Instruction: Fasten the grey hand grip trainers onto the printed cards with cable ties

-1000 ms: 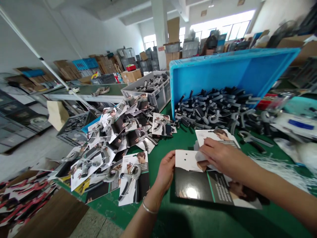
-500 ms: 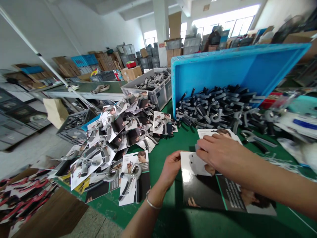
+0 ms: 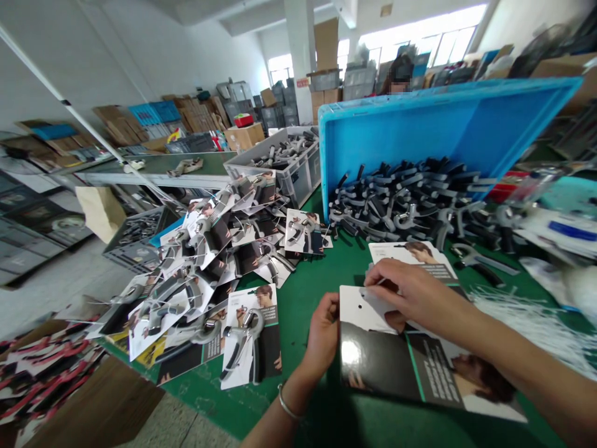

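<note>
The left hand (image 3: 323, 333) has its grip closed narrowly on the left edge of a printed card (image 3: 380, 361), which is over the green table (image 3: 305, 298) in front of the person. The right hand (image 3: 401, 289) bends its fingers over the card's upper part; whether they pinch anything is hidden. Just beyond lie more cards (image 3: 413, 252), white ties (image 3: 522, 317) to the right, then hand exercisers (image 3: 396, 205) spilling from a tipped blue crate (image 3: 420, 134).

We look from a camera on the head, forward and down. The left hand (image 3: 323, 336) and right hand (image 3: 403, 287) are close, over the green table (image 3: 305, 280); the blurry far end seems to have windows (image 3: 436, 46).
</note>
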Demonstrator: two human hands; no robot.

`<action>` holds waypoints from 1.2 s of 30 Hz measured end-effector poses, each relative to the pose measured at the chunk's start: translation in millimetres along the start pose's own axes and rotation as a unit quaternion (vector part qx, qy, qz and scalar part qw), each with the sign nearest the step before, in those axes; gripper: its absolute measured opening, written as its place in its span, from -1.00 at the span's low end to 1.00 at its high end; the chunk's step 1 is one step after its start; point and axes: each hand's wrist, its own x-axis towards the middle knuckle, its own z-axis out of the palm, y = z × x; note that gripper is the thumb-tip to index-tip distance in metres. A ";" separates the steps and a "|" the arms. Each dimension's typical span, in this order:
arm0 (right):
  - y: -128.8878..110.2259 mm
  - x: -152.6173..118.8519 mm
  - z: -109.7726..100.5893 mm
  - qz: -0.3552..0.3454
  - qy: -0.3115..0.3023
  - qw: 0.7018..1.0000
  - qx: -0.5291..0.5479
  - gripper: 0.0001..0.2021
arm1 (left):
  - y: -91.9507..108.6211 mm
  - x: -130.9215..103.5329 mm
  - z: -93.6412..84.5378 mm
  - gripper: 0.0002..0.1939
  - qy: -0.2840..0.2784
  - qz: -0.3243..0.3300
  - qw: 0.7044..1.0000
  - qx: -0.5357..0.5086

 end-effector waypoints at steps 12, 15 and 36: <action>15.7 -8.1 15.7 -0.031 0.005 0.993 0.117 -0.84 | 11.1 -47.9 -25.0 -0.84 -0.061 0.002 0.982 0.177; 13.5 -9.7 18.5 -0.040 0.010 0.994 0.100 -0.86 | 5.4 -32.2 -9.9 -0.87 0.014 0.023 0.993 0.119; 10.6 -16.6 24.3 -0.078 0.024 0.994 0.074 -0.82 | 12.8 0.3 12.7 -0.76 0.049 0.014 0.996 0.067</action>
